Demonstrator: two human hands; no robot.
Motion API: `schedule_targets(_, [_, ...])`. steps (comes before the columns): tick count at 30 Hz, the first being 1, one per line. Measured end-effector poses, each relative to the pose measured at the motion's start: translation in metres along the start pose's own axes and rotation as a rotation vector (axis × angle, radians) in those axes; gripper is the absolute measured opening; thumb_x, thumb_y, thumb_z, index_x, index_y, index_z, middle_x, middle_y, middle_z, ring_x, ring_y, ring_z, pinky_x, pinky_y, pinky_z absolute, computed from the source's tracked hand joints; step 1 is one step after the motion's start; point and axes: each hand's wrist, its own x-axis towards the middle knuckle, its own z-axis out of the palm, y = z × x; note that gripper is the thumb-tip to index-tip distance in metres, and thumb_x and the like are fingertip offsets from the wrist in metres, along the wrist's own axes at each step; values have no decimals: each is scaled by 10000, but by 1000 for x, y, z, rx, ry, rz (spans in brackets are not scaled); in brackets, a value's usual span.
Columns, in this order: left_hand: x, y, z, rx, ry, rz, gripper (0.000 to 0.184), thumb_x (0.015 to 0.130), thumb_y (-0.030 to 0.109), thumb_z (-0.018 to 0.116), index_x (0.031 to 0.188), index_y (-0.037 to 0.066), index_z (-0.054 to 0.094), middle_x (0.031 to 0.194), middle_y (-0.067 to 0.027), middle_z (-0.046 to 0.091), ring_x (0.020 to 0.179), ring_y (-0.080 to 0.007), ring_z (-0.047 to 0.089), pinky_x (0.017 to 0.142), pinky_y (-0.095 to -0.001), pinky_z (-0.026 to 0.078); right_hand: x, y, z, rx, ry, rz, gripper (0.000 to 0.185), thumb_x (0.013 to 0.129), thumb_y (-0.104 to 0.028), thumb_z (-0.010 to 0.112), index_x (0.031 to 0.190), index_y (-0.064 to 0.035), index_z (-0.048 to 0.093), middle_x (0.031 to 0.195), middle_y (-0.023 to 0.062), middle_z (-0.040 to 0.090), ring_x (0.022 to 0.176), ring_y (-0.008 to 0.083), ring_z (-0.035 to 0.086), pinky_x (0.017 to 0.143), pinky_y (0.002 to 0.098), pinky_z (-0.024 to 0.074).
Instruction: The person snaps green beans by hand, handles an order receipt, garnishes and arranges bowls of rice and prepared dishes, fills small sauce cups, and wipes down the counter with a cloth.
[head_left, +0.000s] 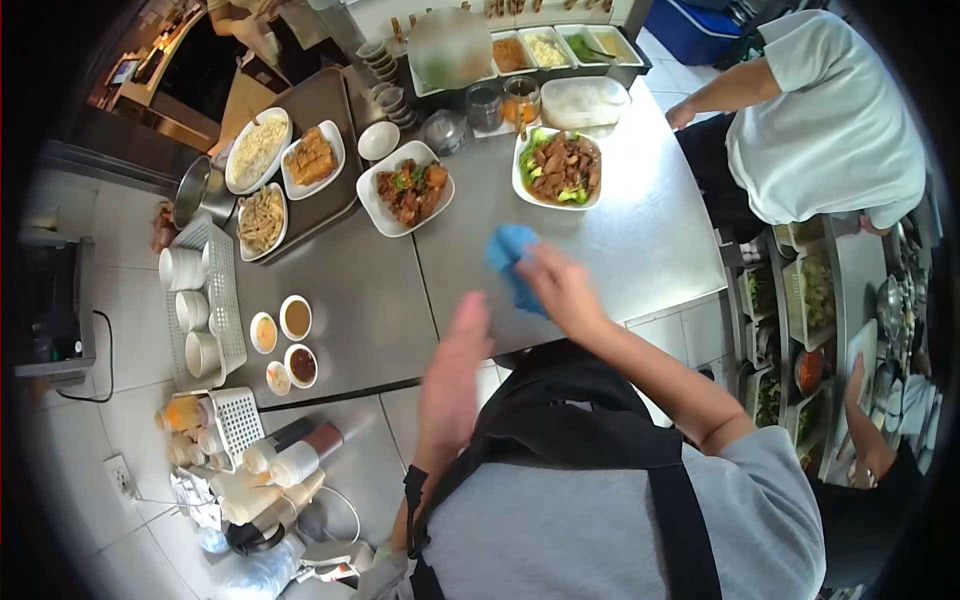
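My right hand [565,290] grips a crumpled blue cloth [515,268] just above the near part of the steel counter [465,250]. My left hand [457,375] is raised near the counter's front edge, its fingers stretched upward and blurred, with nothing seen in it. Beyond the cloth stands a square white bowl of sliced meat on green vegetables [560,170]. To its left is another white bowl, with browned chunks and green garnish [408,190]. Neither hand touches the bowls.
A brown tray [325,110] of filled dishes lies at left. Several small sauce cups [295,317] and a basket of white cups [225,300] sit nearer. Condiment tubs [550,50] and jars line the back. A person in a white shirt [835,120] stands at right.
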Motion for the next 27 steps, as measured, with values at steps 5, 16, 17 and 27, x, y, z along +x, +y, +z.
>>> schedule_targets(5, [5, 9, -29, 297, 501, 272, 503, 981, 333, 372, 1367, 11, 385, 1404, -144, 411, 1340, -252, 329, 1104, -413, 213, 4, 63, 88, -1055, -351, -685, 316, 882, -299, 537, 1165, -167, 591, 1379, 102, 438, 1311, 316, 340, 1072, 534, 260])
schedule_targets(16, [33, -79, 26, 284, 287, -23, 352, 980, 254, 453, 1191, -5, 563, 1009, -123, 651, 991, -196, 604, 919, -327, 445, 73, 163, -246, -1512, 494, -284, 282, 906, -243, 453, 1123, -111, 575, 1161, 153, 583, 1230, 372, 437, 975, 571, 336])
schedule_targets(17, [42, -80, 25, 391, 187, -8, 350, 976, 257, 469, 1190, -3, 565, 987, -111, 656, 976, -185, 609, 911, -315, 448, 91, 179, -300, -1697, 535, -111, 279, 926, -242, 421, 1101, -78, 564, 1111, 157, 611, 1097, 354, 558, 883, 517, 438])
schedule_targets(27, [135, -20, -127, 687, 594, -42, 422, 954, 362, 435, 1109, 23, 631, 844, -85, 691, 725, -163, 653, 678, -307, 505, 37, 70, -254, -422, 683, -394, 335, 959, -319, 475, 957, 0, 576, 700, 124, 581, 633, 168, 535, 600, 346, 459])
